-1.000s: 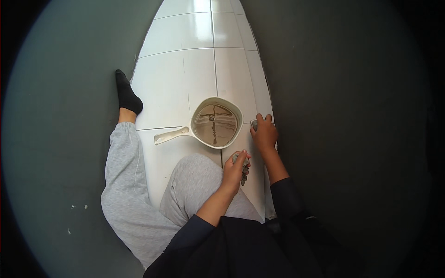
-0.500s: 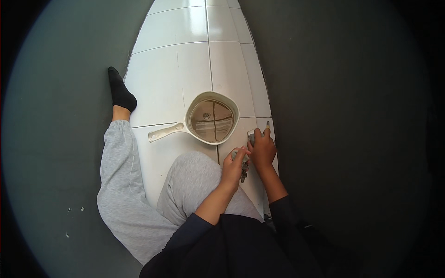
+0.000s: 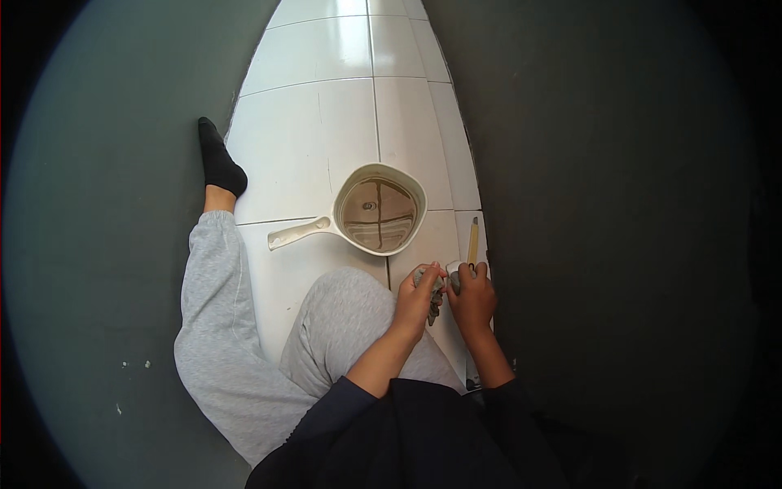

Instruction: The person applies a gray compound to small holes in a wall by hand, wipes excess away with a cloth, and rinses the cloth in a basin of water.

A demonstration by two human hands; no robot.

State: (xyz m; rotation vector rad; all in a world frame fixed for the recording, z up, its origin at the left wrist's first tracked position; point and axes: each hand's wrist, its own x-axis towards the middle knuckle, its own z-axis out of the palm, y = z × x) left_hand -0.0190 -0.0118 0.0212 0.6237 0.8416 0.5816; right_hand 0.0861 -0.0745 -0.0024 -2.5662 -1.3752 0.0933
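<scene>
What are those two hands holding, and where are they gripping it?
Both hands, left and right, clutch a bunched grey cloth between them; exact grip unclear.

Open white tile floor [image 3: 326, 122] far of the water-filled scoop pan [image 3: 380, 209], nothing on it. Pan sits just far of both hands, its handle [image 3: 300, 233] sticking out left across the near tiles. Right side is tight: dark wall [image 3: 586, 204] runs along the tile edge with a thin stick-like tool [image 3: 472, 241] beside it; bent grey-trousered knee [image 3: 342, 314] blocks near-left.
</scene>
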